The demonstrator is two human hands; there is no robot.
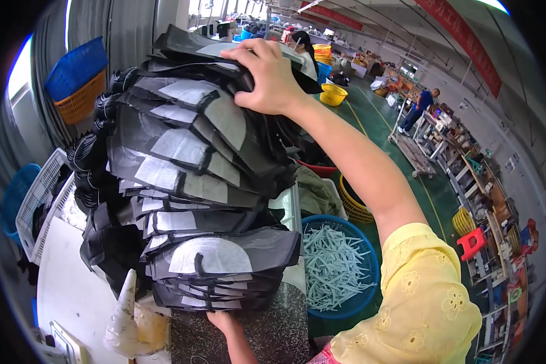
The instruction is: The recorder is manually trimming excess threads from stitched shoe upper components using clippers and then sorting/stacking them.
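Green floor (438,189) stretches right; at lower centre, a blue basin (347,313) holds pale strips (337,267). Your right hand (267,76) pinches the top of the centre-left black stack (194,176); your left hand's (221,319) grip underneath, I can't tell.

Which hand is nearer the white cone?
Left. The left hand is at the bottom of the black stack, to the right of the white cone; the right hand is at the stack's top, well above the cone.
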